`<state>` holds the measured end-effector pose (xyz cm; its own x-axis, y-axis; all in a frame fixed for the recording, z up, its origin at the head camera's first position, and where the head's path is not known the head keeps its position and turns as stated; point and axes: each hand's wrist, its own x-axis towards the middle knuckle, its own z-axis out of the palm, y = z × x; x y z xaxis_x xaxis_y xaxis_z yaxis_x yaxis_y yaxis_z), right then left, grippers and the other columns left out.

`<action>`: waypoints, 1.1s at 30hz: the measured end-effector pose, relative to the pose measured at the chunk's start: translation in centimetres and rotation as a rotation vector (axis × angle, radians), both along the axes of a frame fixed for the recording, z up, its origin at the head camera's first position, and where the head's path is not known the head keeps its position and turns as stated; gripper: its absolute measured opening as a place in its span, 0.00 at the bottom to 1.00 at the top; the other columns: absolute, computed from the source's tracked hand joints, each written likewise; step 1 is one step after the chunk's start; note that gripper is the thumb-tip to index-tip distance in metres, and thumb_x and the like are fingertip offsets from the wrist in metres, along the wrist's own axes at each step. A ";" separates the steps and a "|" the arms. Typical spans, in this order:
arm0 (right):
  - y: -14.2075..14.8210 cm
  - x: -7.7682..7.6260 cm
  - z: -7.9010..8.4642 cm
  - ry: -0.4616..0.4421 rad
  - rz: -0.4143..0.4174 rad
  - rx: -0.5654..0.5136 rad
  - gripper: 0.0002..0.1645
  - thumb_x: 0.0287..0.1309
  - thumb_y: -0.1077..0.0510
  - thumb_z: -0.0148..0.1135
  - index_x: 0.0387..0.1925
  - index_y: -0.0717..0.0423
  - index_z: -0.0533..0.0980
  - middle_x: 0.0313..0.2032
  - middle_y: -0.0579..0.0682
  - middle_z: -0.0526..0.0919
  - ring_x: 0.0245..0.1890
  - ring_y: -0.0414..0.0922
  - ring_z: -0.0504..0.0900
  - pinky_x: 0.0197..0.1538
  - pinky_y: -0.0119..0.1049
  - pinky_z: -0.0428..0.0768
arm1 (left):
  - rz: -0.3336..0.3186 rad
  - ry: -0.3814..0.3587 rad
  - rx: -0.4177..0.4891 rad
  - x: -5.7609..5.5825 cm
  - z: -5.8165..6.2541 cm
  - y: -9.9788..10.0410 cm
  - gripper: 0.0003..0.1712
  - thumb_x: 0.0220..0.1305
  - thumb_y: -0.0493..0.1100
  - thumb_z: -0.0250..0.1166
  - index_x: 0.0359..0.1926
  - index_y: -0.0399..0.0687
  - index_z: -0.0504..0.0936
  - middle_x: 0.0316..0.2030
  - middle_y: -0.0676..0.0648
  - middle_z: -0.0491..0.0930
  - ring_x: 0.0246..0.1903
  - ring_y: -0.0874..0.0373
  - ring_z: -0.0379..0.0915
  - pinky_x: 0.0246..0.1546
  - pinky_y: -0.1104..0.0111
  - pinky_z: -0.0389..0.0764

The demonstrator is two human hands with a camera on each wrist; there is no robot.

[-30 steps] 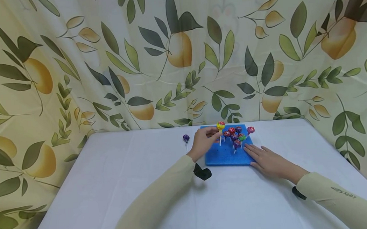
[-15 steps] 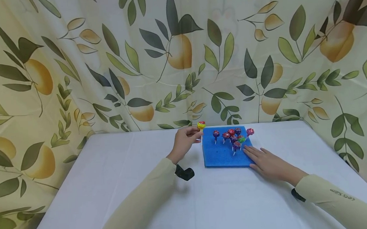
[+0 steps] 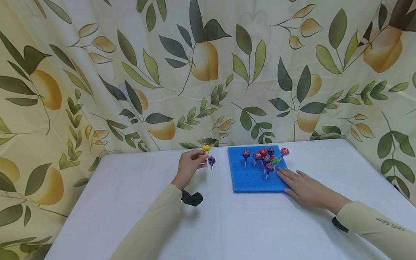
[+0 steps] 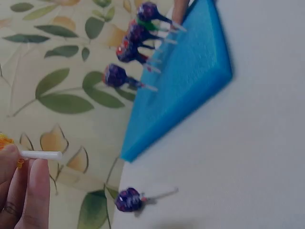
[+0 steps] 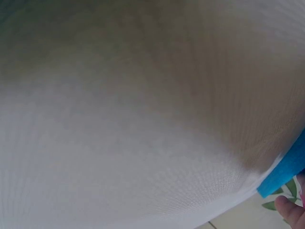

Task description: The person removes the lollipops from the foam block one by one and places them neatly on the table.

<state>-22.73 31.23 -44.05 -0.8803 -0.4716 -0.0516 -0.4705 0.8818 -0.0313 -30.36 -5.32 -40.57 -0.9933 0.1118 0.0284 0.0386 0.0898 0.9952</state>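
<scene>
Leaf-printed curtain (image 3: 204, 66) behind white table (image 3: 257, 230)

Left hand (image 3: 188, 166), pinching the yellow lollipop (image 3: 206, 147), has moved from over the blue board (image 3: 248, 183) to well left of it. The board's leftmost lollipop (image 3: 246, 153), obscured one second earlier, is now exposed.

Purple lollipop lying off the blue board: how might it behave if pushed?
The lollipop would probably roll in a curve: round head, thin stick. The straight stick looks stiff; the glossy wrapper may be slippery.

Beige sleeves (image 3: 143, 233), dark lettering (image 3: 390, 224) on right; black wrist attachments (image 3: 192, 198).
</scene>
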 end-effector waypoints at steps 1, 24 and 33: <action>0.0 0.0 0.0 0.000 0.000 0.000 0.37 0.65 0.47 0.51 0.68 0.63 0.57 0.69 0.63 0.58 0.69 0.62 0.57 0.66 0.63 0.58 | 0.007 -0.007 0.007 -0.2 -0.2 -0.2 0.14 0.60 0.35 0.63 0.47 0.32 0.80 0.45 0.29 0.80 0.32 0.57 0.82 0.36 0.70 0.84; 0.1 0.1 0.2 -0.007 -0.011 0.001 0.38 0.65 0.46 0.51 0.68 0.62 0.57 0.70 0.63 0.57 0.69 0.62 0.57 0.66 0.64 0.57 | 0.171 -0.144 -0.158 -2.5 -4.9 -1.0 0.11 0.57 0.37 0.67 0.41 0.36 0.83 0.31 0.44 0.82 0.24 0.65 0.75 0.28 0.76 0.81; -0.1 0.1 0.2 -0.014 -0.008 -0.004 0.38 0.65 0.46 0.51 0.68 0.62 0.57 0.70 0.63 0.57 0.69 0.62 0.56 0.66 0.64 0.57 | 0.185 -0.192 -0.178 -3.0 -5.7 0.0 0.09 0.57 0.35 0.66 0.39 0.35 0.83 0.36 0.40 0.82 0.22 0.66 0.75 0.27 0.76 0.82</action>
